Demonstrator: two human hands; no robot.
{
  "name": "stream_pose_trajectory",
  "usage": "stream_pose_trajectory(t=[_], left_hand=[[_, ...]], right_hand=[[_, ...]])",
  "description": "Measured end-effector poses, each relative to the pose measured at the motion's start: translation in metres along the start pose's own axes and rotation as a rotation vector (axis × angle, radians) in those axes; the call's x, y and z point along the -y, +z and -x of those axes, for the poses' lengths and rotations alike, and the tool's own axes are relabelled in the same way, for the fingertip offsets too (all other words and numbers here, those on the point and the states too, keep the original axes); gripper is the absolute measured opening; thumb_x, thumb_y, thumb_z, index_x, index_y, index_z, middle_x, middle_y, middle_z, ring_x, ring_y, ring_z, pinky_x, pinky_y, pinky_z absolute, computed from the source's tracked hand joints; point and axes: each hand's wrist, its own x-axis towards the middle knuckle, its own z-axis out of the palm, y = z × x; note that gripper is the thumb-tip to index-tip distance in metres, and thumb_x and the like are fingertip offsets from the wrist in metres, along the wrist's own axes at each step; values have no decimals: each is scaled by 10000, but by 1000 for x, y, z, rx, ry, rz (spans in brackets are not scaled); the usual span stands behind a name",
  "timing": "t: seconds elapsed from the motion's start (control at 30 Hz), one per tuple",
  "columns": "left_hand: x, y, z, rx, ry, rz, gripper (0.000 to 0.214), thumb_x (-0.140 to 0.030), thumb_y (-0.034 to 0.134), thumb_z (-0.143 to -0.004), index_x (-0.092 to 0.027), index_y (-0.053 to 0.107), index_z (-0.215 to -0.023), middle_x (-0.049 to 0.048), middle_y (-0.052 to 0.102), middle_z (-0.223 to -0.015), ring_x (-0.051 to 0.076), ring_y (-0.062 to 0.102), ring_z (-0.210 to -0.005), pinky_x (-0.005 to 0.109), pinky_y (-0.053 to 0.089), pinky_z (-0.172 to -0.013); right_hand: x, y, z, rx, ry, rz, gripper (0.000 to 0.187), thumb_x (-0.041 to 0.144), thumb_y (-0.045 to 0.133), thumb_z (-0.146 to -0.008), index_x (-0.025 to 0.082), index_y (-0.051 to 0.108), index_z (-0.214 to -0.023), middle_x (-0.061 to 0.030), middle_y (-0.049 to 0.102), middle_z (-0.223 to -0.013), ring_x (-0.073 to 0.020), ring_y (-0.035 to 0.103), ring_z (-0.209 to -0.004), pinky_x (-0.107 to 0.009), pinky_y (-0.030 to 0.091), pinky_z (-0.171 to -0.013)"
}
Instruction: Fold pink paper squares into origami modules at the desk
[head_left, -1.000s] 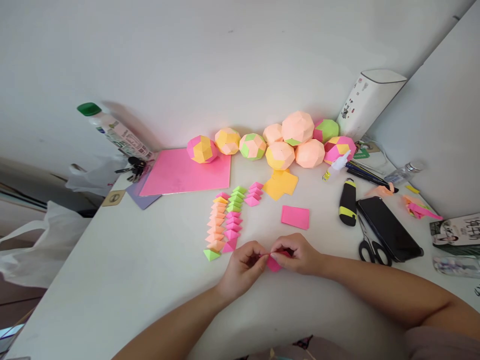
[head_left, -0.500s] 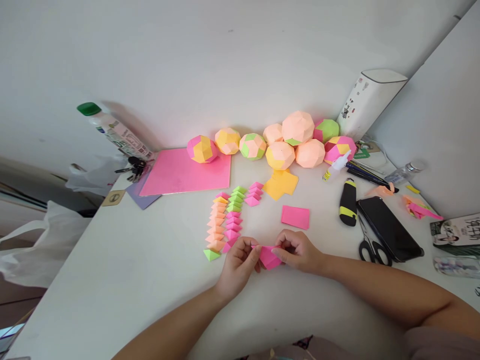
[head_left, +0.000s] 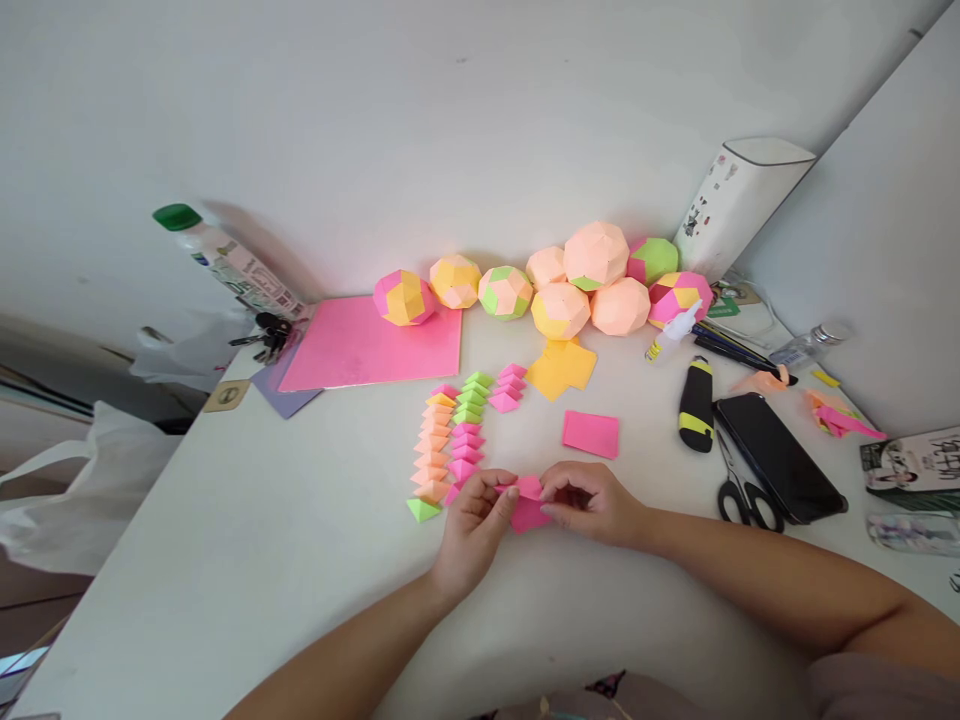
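Observation:
A pink paper piece [head_left: 529, 514], partly folded, is held above the table near its front. My left hand [head_left: 476, 525] pinches its left side between thumb and fingers. On the right side, my right hand [head_left: 592, 503] grips the same paper with thumb and fingertips. Just beyond my left hand lie rows of small folded paper units in peach [head_left: 433, 440], green [head_left: 472, 398] and pink [head_left: 466, 450]. A pink stack of paper [head_left: 591, 434] rests beyond my right hand, with yellow paper squares [head_left: 562, 368] farther back.
Several faceted paper balls [head_left: 596, 255] line the wall. A pink sheet [head_left: 360, 350] and a green-capped bottle [head_left: 232, 265] are at the left. Scissors [head_left: 742, 490], a phone [head_left: 780, 455], a black-and-yellow cutter [head_left: 697, 405] and a glue bottle [head_left: 675, 332] lie to the right.
The pink paper has changed shape: its upper part now shows as a separate fold above the lower part. Both hands have shifted slightly and keep their grip.

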Motion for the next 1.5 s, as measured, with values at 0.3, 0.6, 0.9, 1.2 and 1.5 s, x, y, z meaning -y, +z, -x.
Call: stream_pose_trajectory(t=[0.3, 0.6, 0.9, 1.2, 1.5], left_hand=[[-4, 2, 2, 126, 53, -70, 312, -418, 680, -769, -181, 528, -905, -59, 504, -627, 74, 445, -535, 178, 377, -507], [3, 2, 2, 162, 203, -51, 161, -269, 624, -840, -215, 472, -839, -33, 541, -751, 88, 507, -620, 192, 444, -555], [2, -4, 2, 171, 378, -370, 247, -169, 606, -830, -227, 594, -1070, 35, 600, -912, 170, 574, -843, 276, 485, -700], [5, -5, 0, 159, 431, -450, 270, -178, 595, -835, -213, 624, -1101, 23, 584, -820, 144, 549, -733, 253, 468, -635], [1, -3, 1, 84, 345, -443, 221, -286, 642, -809, -184, 698, -997, 15, 594, -701, 134, 520, -617, 239, 444, -548]], right_hand=[[-4, 0, 2, 32, 188, -93, 287, 304, 671, -787, 151, 588, -1016, -13, 595, -743, -79, 520, -553, -185, 403, -482], [-1, -1, 1, 27, 225, -48, 278, 282, 660, -776, 124, 651, -1005, -36, 603, -783, -93, 509, -614, -212, 428, -545], [-1, -3, 0, 30, 230, -100, 303, 298, 684, -776, 126, 649, -1022, -35, 605, -780, -101, 526, -630, -218, 435, -559], [-2, -3, -1, 43, 148, -38, 218, 338, 627, -835, 127, 615, -780, -24, 576, -723, -84, 486, -567, -199, 396, -505], [1, -2, 1, -20, 109, -28, 246, 364, 607, -851, 144, 574, -745, -16, 546, -691, -92, 481, -560, -208, 403, -499]])
